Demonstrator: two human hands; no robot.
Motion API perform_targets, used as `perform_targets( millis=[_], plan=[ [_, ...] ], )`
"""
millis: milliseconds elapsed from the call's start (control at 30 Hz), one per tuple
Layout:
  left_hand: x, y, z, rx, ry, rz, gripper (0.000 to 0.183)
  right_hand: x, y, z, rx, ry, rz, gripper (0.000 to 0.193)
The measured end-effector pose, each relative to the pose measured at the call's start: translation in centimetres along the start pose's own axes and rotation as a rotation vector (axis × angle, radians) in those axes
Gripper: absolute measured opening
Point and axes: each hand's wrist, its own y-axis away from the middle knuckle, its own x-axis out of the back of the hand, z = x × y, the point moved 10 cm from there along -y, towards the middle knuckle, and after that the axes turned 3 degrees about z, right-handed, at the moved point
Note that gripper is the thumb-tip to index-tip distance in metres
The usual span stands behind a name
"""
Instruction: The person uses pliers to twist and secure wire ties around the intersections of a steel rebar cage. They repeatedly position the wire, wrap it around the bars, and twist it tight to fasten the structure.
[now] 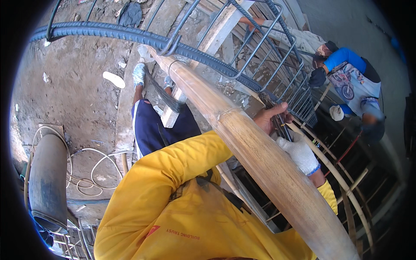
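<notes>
Left hand [268, 120]: fingers gripping dark wiry bundle [284, 131] | right hand [301, 154]: fingers hiding, cannot tell | bundle: seeming light, springy, suiting mid-length hold

The shirt [173, 212] was yellow, the shorts [149, 128] navy with a white stripe, the bamboo pole [242, 134] streaky tan, the rebar [108, 29] slate blue, and the glove [300, 152] white with blue edging.

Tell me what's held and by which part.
The left hand apparently holds dark, thin strands; where, and whether the gloved right hand helps, is hidden.
</notes>
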Motion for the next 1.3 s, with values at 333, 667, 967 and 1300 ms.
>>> perform_targets(
  millis=[333,667,967,1300],
  plan=[
    [0.9,-2.6,-1.0,0.003,0.181,-0.196,0.035,1.0,-0.7,-2.2,0.208,0.475,-0.04,0.041],
    [2.1,-1.8,-1.1,0.061,0.056,-0.244,0.034,1.5,-1.7,-1.7,0.265,0.677,0.02,0.043],
    [1.0,-1.5,-1.0,0.029,0.14,-0.301,0.032,0.8,-0.4,-3.1,0.336,0.867,0.062,0.054],
    [-4.0,-0.7,-1.0,0.005,0.473,0.218,0.031,-2.3,9.6,-11.8,0.504,1.616,0.854,0.046]
  ],
)
